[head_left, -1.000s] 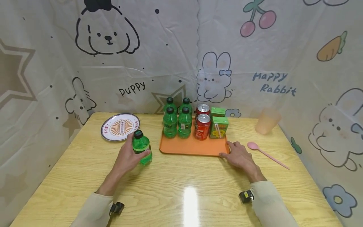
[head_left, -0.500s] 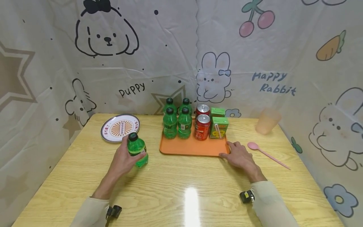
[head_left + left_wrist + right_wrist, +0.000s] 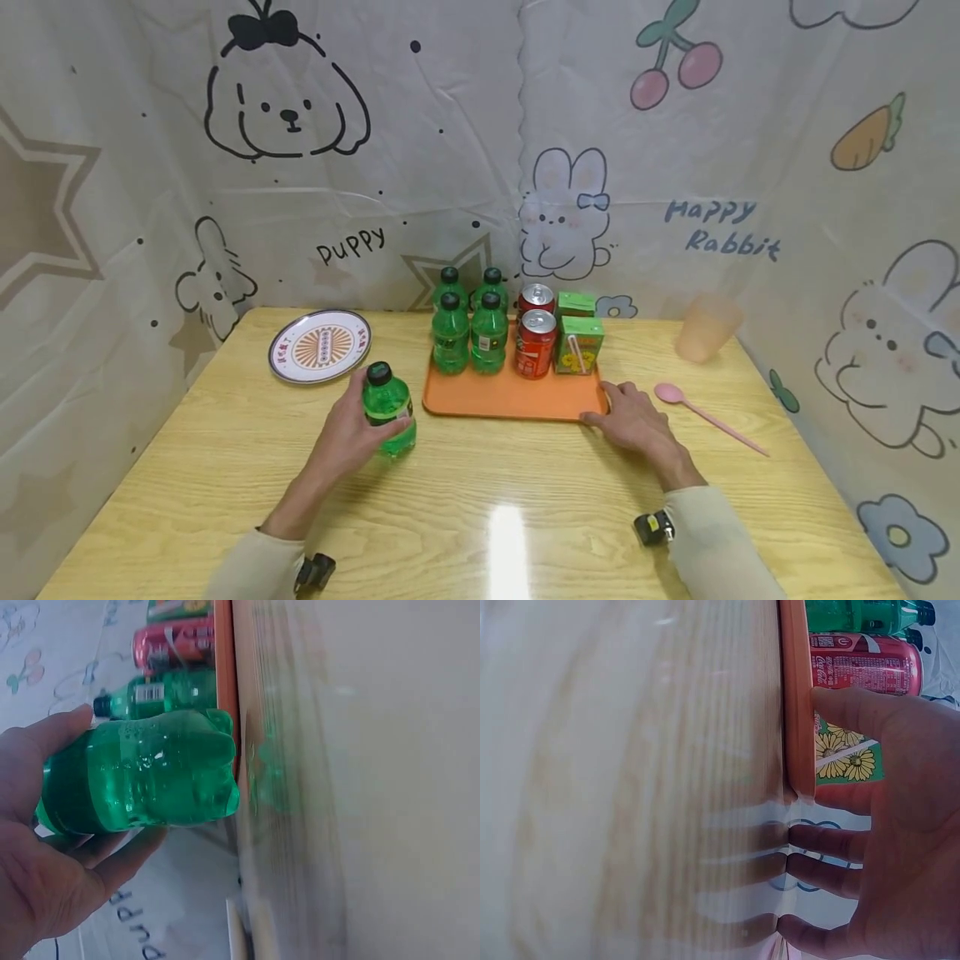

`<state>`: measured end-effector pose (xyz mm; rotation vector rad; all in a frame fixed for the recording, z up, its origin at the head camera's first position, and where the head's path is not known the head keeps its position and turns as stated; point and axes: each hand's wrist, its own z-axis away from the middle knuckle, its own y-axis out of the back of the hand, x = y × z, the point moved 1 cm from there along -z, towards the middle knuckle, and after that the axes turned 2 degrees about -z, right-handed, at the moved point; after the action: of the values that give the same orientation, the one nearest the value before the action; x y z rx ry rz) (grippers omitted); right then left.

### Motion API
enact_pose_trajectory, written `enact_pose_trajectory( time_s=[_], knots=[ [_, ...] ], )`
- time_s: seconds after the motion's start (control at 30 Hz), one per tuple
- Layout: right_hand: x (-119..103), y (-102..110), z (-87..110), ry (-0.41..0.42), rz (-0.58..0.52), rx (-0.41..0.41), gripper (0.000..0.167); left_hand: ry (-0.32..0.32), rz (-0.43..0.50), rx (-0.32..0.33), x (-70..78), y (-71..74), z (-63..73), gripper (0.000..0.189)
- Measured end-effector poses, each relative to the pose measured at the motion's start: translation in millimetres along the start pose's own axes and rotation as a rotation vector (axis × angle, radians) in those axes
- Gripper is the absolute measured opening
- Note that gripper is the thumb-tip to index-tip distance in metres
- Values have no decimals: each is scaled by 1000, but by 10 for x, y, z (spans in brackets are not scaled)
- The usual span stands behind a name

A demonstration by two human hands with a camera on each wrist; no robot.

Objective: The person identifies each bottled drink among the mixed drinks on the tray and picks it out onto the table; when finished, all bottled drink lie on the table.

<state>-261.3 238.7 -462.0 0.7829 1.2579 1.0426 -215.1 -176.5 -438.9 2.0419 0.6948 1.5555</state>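
My left hand (image 3: pixel 348 433) grips a green soda bottle (image 3: pixel 390 417) with a black cap, thumb and fingers round its middle. It stands upright, left of the orange tray (image 3: pixel 502 406); the left wrist view shows its base (image 3: pixel 217 769) just above the table. My right hand (image 3: pixel 637 421) holds the tray's front right corner, thumb (image 3: pixel 847 701) on the front rim and index finger on the side. Its other fingertips touch the table. On the tray stand several green bottles (image 3: pixel 451 337), two red cola cans (image 3: pixel 536 346) and two green juice cartons (image 3: pixel 578 346).
A white patterned plate (image 3: pixel 318 347) lies at the back left. To the right are a pink spoon (image 3: pixel 671 394) and a translucent peach cup (image 3: pixel 707 329). A printed cloth (image 3: pixel 450 183) hangs behind the wooden table (image 3: pixel 420 525). The tray's front strip is bare.
My left hand and the bottle moved slightly left, then back right toward the tray. The right hand stays at the tray corner. The head view has tilted up a little.
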Motion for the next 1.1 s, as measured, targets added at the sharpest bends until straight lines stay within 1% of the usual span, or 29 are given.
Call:
enact_pose_trajectory(
  time_s=[0.17, 0.33, 0.5, 0.63, 0.73, 0.83, 0.93, 1.1],
  knots=[
    [7, 5, 2, -5, -2, 0, 80, -64, 30, -28, 173, -137, 5, 82],
    [10, 4, -1, -2, -2, -6, 79, -133, 73, -77, 341, -286, -27, 82],
    [15, 7, -3, -3, 2, 0, 79, -165, 107, -136, 492, -447, -62, 80],
    [2, -19, 14, 5, 2, 0, 79, -191, 146, -180, 584, -587, -56, 81],
    [-7, -47, 32, 1, -1, -9, 79, -221, 146, -207, 650, -688, -42, 82],
    [-16, -61, 41, -3, -6, -16, 79, -246, 124, -228, 735, -790, -40, 83],
    [-16, -47, 37, -5, -8, -9, 78, -269, 98, -251, 844, -898, -56, 82],
    [-4, 4, 24, 5, 8, 15, 78, -325, 53, -299, 1030, -1092, -93, 81]
  ],
)
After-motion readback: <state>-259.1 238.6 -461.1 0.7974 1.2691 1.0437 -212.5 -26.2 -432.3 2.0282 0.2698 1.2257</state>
